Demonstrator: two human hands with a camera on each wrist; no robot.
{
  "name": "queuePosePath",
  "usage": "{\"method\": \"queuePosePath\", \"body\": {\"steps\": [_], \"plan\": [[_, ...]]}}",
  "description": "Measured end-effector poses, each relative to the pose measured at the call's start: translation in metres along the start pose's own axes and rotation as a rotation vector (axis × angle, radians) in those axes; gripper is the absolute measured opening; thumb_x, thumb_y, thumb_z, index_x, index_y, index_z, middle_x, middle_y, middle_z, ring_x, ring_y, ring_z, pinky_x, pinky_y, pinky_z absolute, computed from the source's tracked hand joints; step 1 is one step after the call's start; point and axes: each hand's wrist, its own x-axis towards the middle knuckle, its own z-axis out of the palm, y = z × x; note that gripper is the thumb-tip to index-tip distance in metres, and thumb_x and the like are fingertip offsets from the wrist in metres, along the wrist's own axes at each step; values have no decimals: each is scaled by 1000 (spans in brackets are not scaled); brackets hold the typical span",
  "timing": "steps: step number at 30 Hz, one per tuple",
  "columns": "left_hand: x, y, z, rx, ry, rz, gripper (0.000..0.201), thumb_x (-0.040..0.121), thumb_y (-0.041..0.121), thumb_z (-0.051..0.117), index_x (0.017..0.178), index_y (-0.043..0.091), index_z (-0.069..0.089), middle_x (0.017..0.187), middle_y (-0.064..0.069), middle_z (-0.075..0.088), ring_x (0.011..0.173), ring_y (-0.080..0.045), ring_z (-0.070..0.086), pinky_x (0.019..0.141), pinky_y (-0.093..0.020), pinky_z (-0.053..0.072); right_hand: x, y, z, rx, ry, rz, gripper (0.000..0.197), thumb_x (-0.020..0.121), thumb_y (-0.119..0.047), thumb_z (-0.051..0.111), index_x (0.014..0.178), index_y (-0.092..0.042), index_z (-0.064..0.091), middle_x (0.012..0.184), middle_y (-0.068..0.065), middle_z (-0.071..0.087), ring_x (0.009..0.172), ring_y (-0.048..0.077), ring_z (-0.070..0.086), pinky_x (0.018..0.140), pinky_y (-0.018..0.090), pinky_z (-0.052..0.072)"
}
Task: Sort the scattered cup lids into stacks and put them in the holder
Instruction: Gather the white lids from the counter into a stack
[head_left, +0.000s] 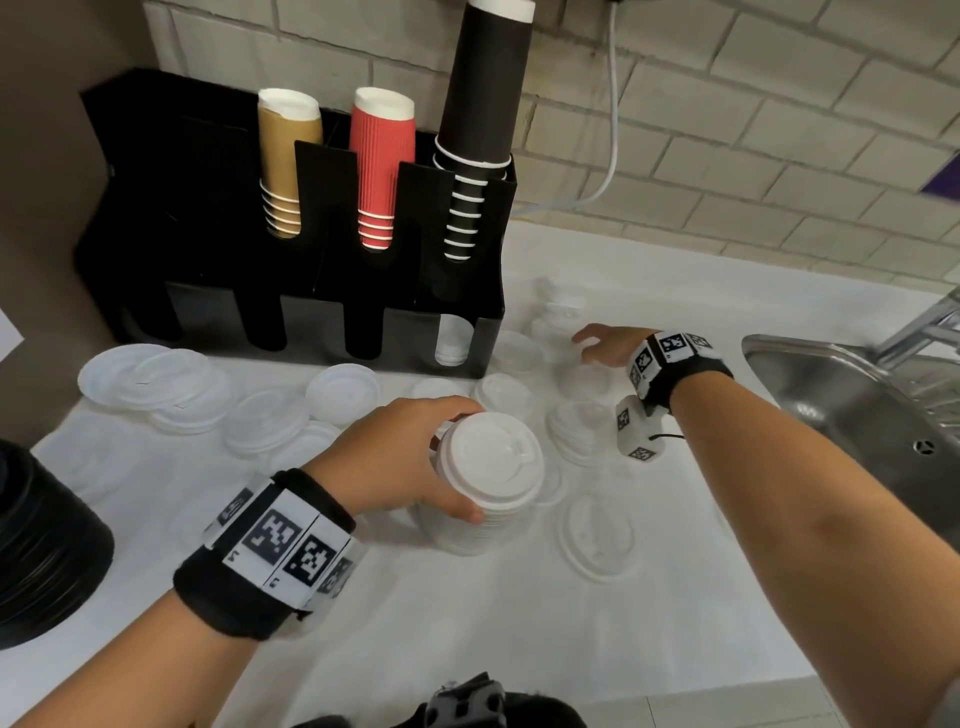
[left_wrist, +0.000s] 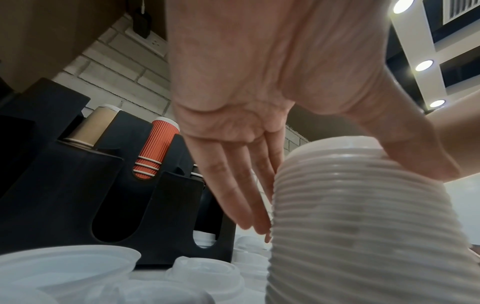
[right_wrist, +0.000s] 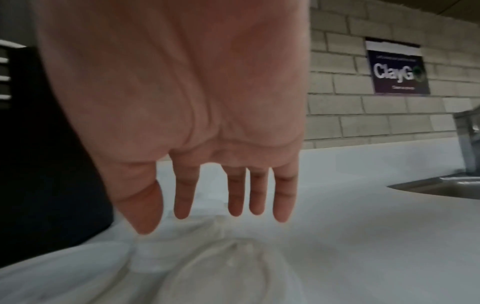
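My left hand (head_left: 460, 462) grips a tall stack of white dome lids (head_left: 493, 467) standing on the counter; in the left wrist view its fingers (left_wrist: 241, 197) lie on one side of the ribbed stack (left_wrist: 363, 226) and the thumb on the other. Further back, my right hand (head_left: 584, 348) hovers open over translucent lids (head_left: 582, 384) to the right of the black holder (head_left: 311, 296). Its fingers (right_wrist: 235, 197) hang straight above a clear lid (right_wrist: 228, 267), holding nothing. More loose lids (head_left: 343, 392) lie scattered in front of the holder. A few white lids (head_left: 452, 345) sit in the holder's rightmost slot.
Brown, red and black cup stacks (head_left: 382, 166) stand in the holder's top. Large flat lids (head_left: 145, 379) overlap at the left and one flat lid (head_left: 597, 540) lies near the front. A black stack (head_left: 41, 545) sits at the left edge, a steel sink (head_left: 852, 400) at the right.
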Motion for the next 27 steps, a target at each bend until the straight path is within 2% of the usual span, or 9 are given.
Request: {"method": "queuePosePath", "body": {"steps": [2,5,8,10,12,14,16,22,27], "plan": [[1,0,0,3,-4,1,80,47,49,91,119,44,56,112,27,63,104,1,59,92,-36,51,6,-11,5,-106,20,-28,52,91,-42,54,141,-40,38,145,9,38,131,35,40,101,37,35],[1,0,-1,10,-10,2,79,47,50,91,118,44,56,111,26,63,103,0,60,92,-36,51,15,-23,11,-220,48,-19,49,90,-49,55,136,-36,44,144,9,29,132,38,37,100,42,34],[1,0,-1,13,-5,3,78,47,50,90,116,45,56,110,28,63,103,2,59,92,-35,51,21,-26,10,-339,29,-15,46,88,-53,56,126,-28,52,140,10,31,126,39,41,96,44,36],[1,0,-1,22,-7,4,78,48,50,90,117,45,56,110,28,63,102,2,59,91,-34,51,24,-28,11,-397,7,-19,51,90,-55,54,128,-20,53,138,12,34,124,37,44,95,43,38],[1,0,-1,29,-9,4,78,48,50,90,118,44,55,110,28,63,102,2,59,90,-34,51,27,-32,14,-407,-26,-56,56,92,-55,50,127,-12,56,135,12,47,119,32,50,89,37,39],[0,0,-2,35,-9,1,78,49,50,90,118,45,55,110,28,63,101,3,59,90,-34,51,30,-32,15,-389,-43,-101,54,92,-53,52,120,-8,59,126,11,58,105,27,55,83,32,38],[1,0,-2,38,-8,-3,78,48,51,90,118,45,55,109,29,63,100,4,58,90,-34,51,30,-29,14,-357,-26,-106,46,89,-52,57,113,-13,57,118,9,61,94,25,53,80,33,39],[2,-1,-2,46,-10,-3,79,48,50,91,118,45,55,110,27,63,101,1,59,90,-35,52,8,-20,0,-94,70,-80,50,80,-43,62,121,-32,36,111,3,55,92,28,55,68,32,40],[2,-1,-2,34,-9,4,82,47,50,91,120,44,55,114,26,62,104,-2,60,91,-36,51,-35,-18,-14,123,90,-182,55,89,-36,59,137,-31,33,121,11,57,98,28,54,82,33,37]]}}
